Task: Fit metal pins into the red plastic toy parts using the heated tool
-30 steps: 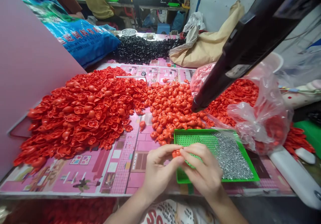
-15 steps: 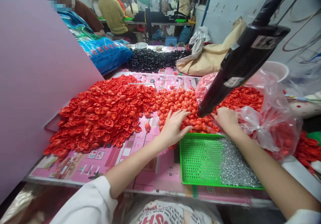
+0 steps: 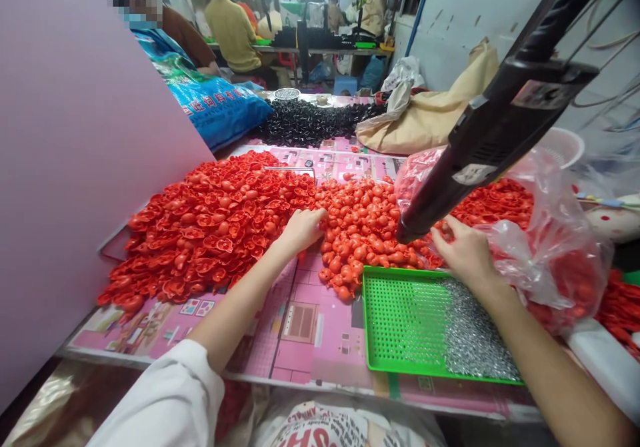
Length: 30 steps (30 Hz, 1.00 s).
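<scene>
My left hand [image 3: 303, 229] is closed, its fingers curled down where a heap of open red plastic shells [image 3: 200, 227] meets a heap of rounded red plastic pieces [image 3: 357, 223]. What its fingertips grip is hidden. To the right, my right hand [image 3: 465, 247] has thumb and fingers bent towards each other beside more red parts [image 3: 495, 200]. Red shows between those fingers, but I cannot make out a held piece. Between the hands, a black electric screwdriver [image 3: 465, 147] hangs at a slant, its tip above the rounded pieces.
A green perforated tray [image 3: 400, 320] holds small silvery metal bits [image 3: 475, 333] near the front edge. Clear plastic bags [image 3: 560, 260] of red parts stand at right. Behind lie black parts [image 3: 315, 120], a blue sack [image 3: 220, 110] and a tan sack [image 3: 430, 123]. People sit farther back.
My left hand has moved left and its spread fingers have closed. The right hand has shifted slightly, staying by the red parts. The whole view has shifted a little to the right.
</scene>
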Available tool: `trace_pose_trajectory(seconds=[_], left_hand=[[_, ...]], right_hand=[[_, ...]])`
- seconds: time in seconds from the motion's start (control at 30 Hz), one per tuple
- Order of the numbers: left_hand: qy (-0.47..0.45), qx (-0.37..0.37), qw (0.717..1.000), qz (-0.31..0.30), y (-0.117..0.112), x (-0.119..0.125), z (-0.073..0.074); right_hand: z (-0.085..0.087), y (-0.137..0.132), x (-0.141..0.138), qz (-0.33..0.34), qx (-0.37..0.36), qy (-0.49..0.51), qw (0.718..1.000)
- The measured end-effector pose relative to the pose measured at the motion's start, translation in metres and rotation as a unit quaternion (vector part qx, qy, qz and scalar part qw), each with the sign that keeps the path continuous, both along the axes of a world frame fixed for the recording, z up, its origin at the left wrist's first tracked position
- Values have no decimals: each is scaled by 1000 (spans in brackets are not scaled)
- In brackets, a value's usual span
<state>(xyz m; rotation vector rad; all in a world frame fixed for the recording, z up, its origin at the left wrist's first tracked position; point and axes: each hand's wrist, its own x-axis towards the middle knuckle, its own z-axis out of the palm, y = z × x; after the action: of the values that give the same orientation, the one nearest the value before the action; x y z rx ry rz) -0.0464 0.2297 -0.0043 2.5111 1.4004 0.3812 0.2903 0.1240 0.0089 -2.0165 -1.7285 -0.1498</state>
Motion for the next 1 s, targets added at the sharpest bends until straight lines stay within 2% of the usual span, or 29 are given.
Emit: trace_pose_trajectory(seconds=[0.17,0.23,0.33,0.37,0.4,0.47,0.5,0.53,0.57,0.63,0.7,0.77,1.0], left_hand=[[-92,-1,995,29,-13,-7,7],[-143,4,989,49,-33,-10,16],[-255,-50,963,66,-82,-3,28],[-370,-160,913,70,-100,2,31],[-468,-262,840,79,-118,9,33],[-594,-399,693,82,-149,23,34],[-631,-440,632,90,-160,30,34],[-658,-467,583,96,-169,36,34],[-676,-485,546,102,-174,41,34],[-696,-504,501,104,-180,48,34],[-709,-505,483,95,-181,51,33],[-718,-495,481,92,-181,53,33],[-711,-517,469,84,-182,59,31]], right_hand=[[8,-51,-22,-2,83,103,991],[13,-73,-43,32,105,190,976],[18,-99,-88,147,113,279,942],[18,-105,-104,170,102,318,927],[17,-109,-118,173,100,373,906],[15,-112,-141,164,97,467,864],[14,-112,-148,165,95,491,850],[13,-111,-152,176,93,496,845],[13,-110,-154,192,90,486,848],[13,-108,-152,217,88,453,860],[14,-107,-149,232,78,437,866],[13,-107,-147,241,69,442,861],[6,-111,-144,251,61,506,823]])
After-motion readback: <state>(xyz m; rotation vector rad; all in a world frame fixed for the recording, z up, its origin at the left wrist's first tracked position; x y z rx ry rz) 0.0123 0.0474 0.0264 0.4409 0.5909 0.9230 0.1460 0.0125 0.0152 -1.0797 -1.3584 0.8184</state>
